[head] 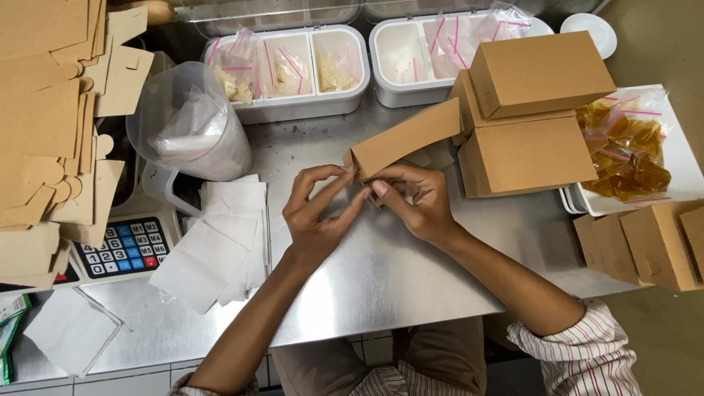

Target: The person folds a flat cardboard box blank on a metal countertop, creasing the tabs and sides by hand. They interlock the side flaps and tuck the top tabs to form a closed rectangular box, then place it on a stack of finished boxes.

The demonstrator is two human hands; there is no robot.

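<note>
Midway through folding: left hand point(317, 213) and right hand point(414, 199) both pinch the near end of a brown cardboard carton point(405, 138), held above the steel counter point(381, 271). Next probably calls for tucking the end flap.

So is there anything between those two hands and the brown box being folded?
Nothing visible. Both the left hand and the right hand already touch the near end of the cardboard box, fingertips pinching its flaps. The stacked finished boxes sit just behind it, to the right.
</note>
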